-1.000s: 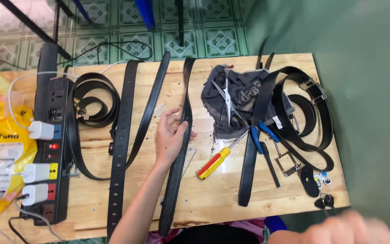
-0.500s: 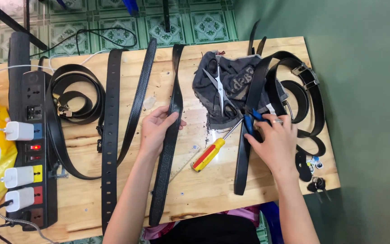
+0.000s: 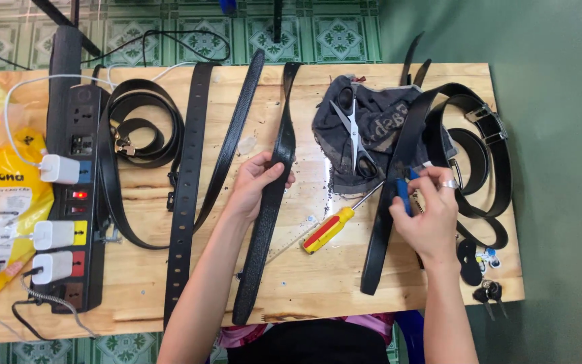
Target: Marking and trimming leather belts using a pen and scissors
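L hand (image 3: 259, 180) is closing round long black textured leather belt (image 3: 269, 195), pinning it flat on pale wooden worktop (image 3: 318, 276); R hand (image 3: 428, 212) is gripping blue-handled tool (image 3: 402, 195) w/ fingers shut.

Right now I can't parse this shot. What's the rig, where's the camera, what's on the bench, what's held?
There is no machine: a person works with two bare hands, filmed by a camera on their head looking straight down at a wooden table. The left hand grips a black belt lying lengthwise on the table. The right hand closes its fingers on a blue-handled tool beside another black belt; what kind of tool it is cannot be told. Between the hands lies a red and yellow screwdriver. Scissors rest on a dark cloth. A black power strip with chargers sits at the left edge, and keys at the right.
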